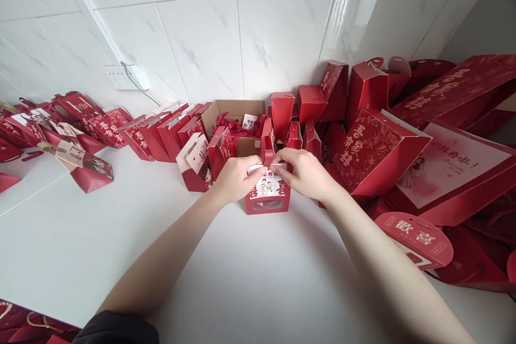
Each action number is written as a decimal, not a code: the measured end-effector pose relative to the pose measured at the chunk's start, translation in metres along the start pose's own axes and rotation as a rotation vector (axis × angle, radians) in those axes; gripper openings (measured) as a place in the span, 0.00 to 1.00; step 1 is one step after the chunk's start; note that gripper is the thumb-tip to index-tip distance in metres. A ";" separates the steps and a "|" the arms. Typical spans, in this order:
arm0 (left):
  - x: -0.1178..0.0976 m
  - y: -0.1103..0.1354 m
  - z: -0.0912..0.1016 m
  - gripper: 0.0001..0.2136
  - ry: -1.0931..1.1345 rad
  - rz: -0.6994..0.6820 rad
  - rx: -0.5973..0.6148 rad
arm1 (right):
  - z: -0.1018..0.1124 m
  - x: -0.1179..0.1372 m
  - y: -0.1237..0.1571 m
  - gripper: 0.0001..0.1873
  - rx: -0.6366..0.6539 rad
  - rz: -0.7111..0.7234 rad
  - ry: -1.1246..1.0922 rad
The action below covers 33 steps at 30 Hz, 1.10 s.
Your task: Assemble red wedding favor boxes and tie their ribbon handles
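Observation:
A small red gift box (267,189) stands upright on the white table in front of me. Its front carries a white printed panel with a cartoon couple, above an oval window. A red strap handle (268,158) rises from its top. My left hand (237,176) pinches the top left edge of the box, thumb on the front panel. From the other side, my right hand (304,173) pinches the top edge just right of the strap. The fingers behind the box are partly hidden.
A cardboard carton (209,118) with red ribbons stands behind the box. Red gift boxes (358,153) crowd the right side, and a row of red bags (145,137) lines the wall at left. One box (86,166) lies apart on the left. A socket strip (124,78) is on the tiled wall.

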<state>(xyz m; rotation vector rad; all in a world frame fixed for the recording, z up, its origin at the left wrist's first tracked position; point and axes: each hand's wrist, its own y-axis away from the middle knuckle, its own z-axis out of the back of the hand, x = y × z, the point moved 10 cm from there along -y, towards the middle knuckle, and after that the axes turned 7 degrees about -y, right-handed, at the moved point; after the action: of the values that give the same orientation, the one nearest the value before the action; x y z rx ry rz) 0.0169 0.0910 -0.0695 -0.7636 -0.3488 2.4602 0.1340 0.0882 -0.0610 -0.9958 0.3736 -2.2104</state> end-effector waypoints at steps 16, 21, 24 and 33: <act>0.005 0.001 0.000 0.11 0.218 0.035 0.054 | -0.002 0.002 0.001 0.05 0.066 0.012 -0.183; 0.005 0.001 -0.003 0.11 0.201 0.030 0.095 | -0.006 0.002 0.001 0.03 0.061 0.011 -0.182; 0.004 0.001 -0.004 0.12 0.220 0.015 0.124 | -0.009 0.002 0.002 0.03 0.092 0.010 -0.186; 0.008 0.001 -0.006 0.13 0.191 -0.013 0.159 | -0.014 0.004 0.002 0.06 0.122 0.059 -0.145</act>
<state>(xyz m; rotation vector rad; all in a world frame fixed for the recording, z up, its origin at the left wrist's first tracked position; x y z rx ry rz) 0.0144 0.0957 -0.0786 -0.9142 -0.0857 2.3456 0.1226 0.0839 -0.0685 -1.0566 0.1979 -2.0674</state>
